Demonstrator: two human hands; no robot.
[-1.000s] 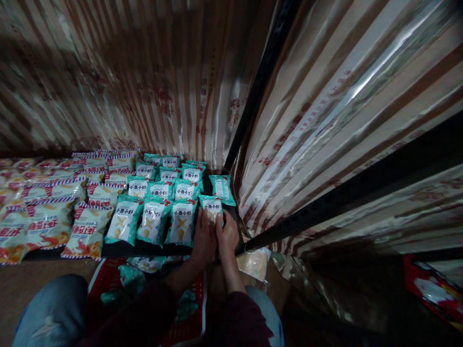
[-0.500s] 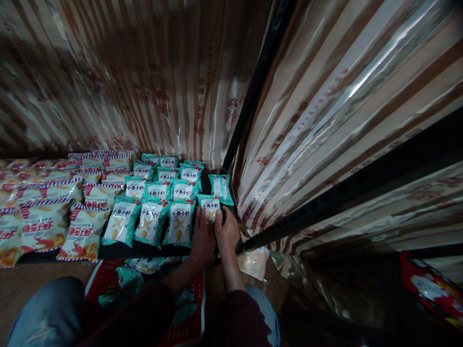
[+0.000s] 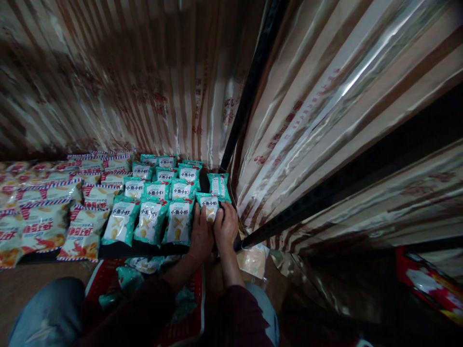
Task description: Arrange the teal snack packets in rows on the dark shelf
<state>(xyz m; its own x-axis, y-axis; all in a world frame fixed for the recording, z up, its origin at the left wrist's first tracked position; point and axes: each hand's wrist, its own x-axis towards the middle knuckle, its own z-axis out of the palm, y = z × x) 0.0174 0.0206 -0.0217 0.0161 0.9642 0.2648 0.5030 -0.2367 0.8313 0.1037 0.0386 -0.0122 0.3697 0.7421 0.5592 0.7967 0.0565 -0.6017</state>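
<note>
Though cut off by the frame edge, white packets (image 3: 45, 224) lie farthest left of the handled packet (image 3: 209, 201). Red basket (image 3: 103, 277), below-left of it: mostly hidden by sleeves. Green packets (image 3: 150, 221): rows left of it. Left hand (image 3: 201, 238): against its left side. Handled packet: right end of front row, lower part covered. Right hand (image 3: 226, 226): against its right side. Both hands' fingers close about it; whether gripping, cannot tell. Pale bag (image 3: 253, 261), below-right: contents unclear.

Likely a shop, since snack packets (image 3: 121, 214) line a shelf (image 3: 125, 250).
</note>
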